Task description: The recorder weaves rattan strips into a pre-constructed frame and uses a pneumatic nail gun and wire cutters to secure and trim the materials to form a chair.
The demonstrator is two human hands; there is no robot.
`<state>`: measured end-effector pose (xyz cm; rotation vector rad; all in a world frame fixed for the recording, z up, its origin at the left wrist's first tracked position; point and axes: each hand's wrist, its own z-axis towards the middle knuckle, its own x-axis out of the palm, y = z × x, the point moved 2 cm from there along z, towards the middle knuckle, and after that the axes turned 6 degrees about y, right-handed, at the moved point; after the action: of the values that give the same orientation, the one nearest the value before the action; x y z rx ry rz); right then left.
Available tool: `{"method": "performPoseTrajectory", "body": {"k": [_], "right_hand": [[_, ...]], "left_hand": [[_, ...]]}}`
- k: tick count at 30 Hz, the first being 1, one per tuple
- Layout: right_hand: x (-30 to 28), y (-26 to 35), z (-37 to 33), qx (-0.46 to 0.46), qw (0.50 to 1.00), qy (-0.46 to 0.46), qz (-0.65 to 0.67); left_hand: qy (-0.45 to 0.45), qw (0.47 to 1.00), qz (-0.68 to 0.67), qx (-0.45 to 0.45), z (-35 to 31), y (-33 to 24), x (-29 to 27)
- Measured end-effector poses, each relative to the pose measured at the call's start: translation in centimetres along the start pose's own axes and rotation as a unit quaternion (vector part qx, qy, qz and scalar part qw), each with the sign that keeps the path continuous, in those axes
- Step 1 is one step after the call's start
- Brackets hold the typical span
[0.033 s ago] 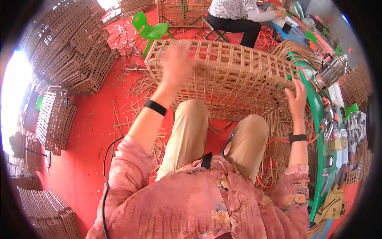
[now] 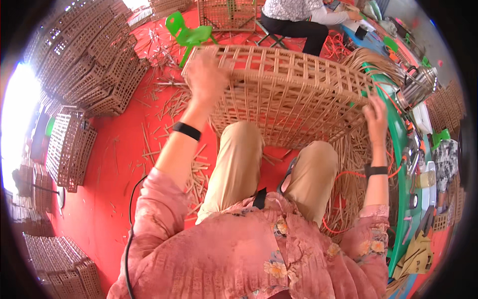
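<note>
A large woven rattan basket (image 2: 294, 97) lies on its side in front of my knees, its slatted face toward me. My left hand (image 2: 206, 79) is at the basket's upper left corner. Motion smears its fingers, so their grip does not show. At the right end, my right hand (image 2: 376, 114) has its fingers curled against the basket's edge. Both wrists wear black bands.
Woven baskets stand in tall stacks (image 2: 84, 55) at the left. A small green chair (image 2: 186, 35) is beyond the basket. Cut strips (image 2: 196, 184) litter the red floor. A green table (image 2: 396, 239) with tools runs along my right, and another person (image 2: 294, 20) sits at the far side.
My left hand has shifted left along the basket's top edge. My right hand has moved slightly to the right, and the basket has tilted a little.
</note>
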<state>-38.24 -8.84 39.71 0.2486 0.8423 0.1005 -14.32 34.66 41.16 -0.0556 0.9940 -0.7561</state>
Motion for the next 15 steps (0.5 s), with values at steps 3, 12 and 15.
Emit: {"method": "performPoseTrajectory", "body": {"k": [3, 12, 15], "right_hand": [[-1.0, -3.0, 2.4, 0.187, 0.959, -0.121, 0.173], [6.9, -6.3, 7.5, 0.362, 0.809, -0.152, 0.438], [9.0, -8.0, 10.3, 0.365, 0.805, -0.155, 0.44]], "left_hand": [[-0.127, 0.984, 0.045, -0.118, 0.2, 6.9, -1.2], [-0.019, 0.939, -0.281, -0.198, 6.8, 14.1, 5.0], [-0.007, 0.94, -0.3, -0.163, 9.6, 16.5, 6.0]]}}
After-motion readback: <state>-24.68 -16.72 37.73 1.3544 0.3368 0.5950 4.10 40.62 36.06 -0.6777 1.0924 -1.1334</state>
